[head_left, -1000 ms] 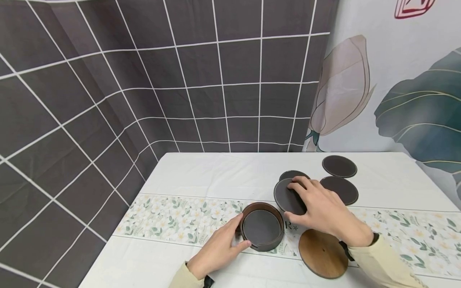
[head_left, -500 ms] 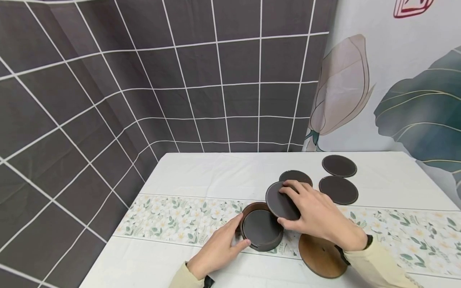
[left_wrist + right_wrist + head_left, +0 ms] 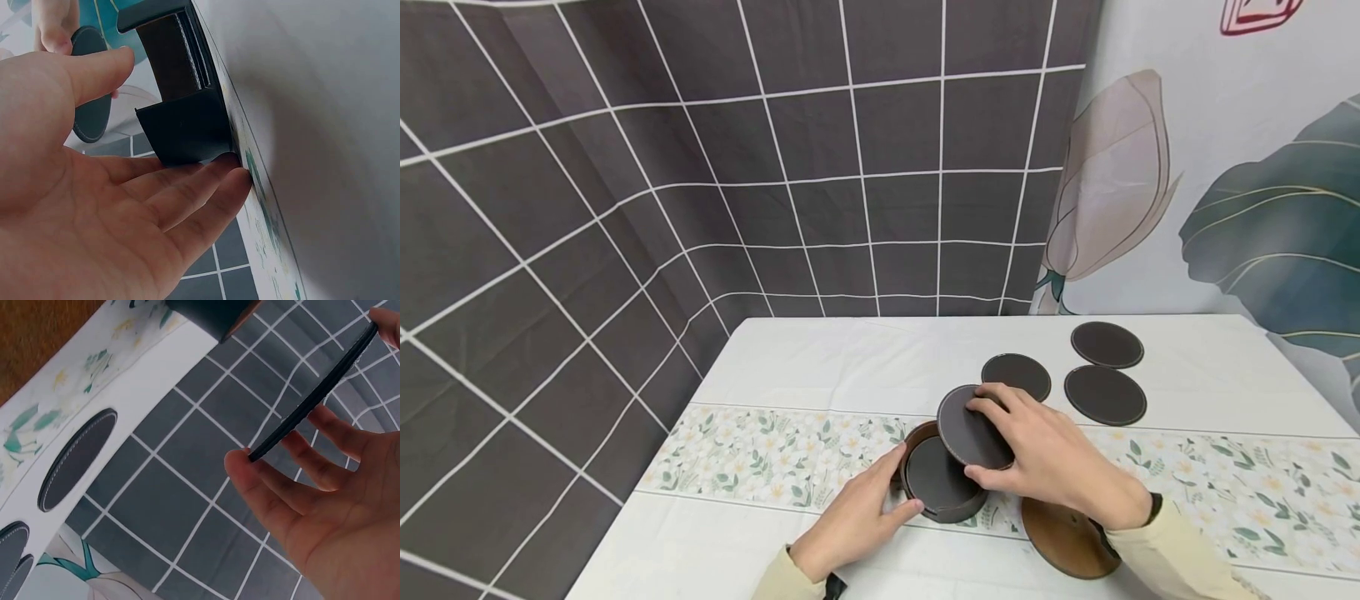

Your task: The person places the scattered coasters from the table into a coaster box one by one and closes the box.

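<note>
Table (image 3: 820,358), white cloth with a floral band; contents from its left edge rightward.

Left hand (image 3: 857,521): fingers extended along the left wall of the round holder, thumb apart from them; nothing gripped.

Round holder (image 3: 953,511): dark, brown-lined, notched, standing upright on the band; a dark surface shows inside. With only light support, a knock from the right could probably slide or tip it.

Held disc (image 3: 958,421): dark, stitched, tilted over the holder's far right rim; contact uncertain. If lowered at this slant, it could catch the rim and lodge askew.

Loose disc (image 3: 1017,375): flat, between band and far edge.

Right hand (image 3: 1052,454): half-closed, pinching the held disc at its edge between thumb and fingers. Should the pinch slacken, the disc could drop outside the holder.

Wooden disc (image 3: 1063,542): partly beneath the right forearm; a low sleeve might drag it.

Rear disc (image 3: 1107,344) and front disc (image 3: 1105,395): flat, toward the far right corner.
</note>
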`<action>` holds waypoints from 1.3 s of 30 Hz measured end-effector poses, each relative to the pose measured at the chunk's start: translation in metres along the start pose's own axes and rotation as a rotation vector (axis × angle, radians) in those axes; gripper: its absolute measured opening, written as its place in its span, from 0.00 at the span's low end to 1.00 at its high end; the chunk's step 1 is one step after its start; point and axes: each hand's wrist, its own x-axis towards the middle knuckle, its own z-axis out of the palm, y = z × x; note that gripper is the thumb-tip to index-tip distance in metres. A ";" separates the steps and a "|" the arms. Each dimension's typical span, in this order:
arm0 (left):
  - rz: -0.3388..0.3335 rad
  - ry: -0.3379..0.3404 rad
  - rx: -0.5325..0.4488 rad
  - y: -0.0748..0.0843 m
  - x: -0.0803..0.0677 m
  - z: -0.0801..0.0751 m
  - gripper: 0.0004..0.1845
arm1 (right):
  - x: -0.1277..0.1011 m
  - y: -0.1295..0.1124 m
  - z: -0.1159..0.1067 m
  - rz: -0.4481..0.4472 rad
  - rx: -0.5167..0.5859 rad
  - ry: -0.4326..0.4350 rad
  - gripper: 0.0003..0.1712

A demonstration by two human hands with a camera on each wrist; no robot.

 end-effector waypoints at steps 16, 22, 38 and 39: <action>-0.030 -0.034 -0.018 -0.002 0.002 0.001 0.42 | -0.003 -0.011 0.020 -0.088 0.032 -0.027 0.42; -0.043 -0.051 -0.034 -0.002 0.002 0.001 0.42 | -0.004 -0.015 0.028 -0.099 0.044 -0.032 0.43; -0.034 -0.055 -0.042 -0.001 0.002 0.000 0.43 | -0.004 -0.018 0.036 -0.077 0.065 -0.053 0.42; -0.034 -0.055 -0.044 -0.001 0.002 0.000 0.43 | -0.004 -0.018 0.036 -0.079 0.069 -0.052 0.42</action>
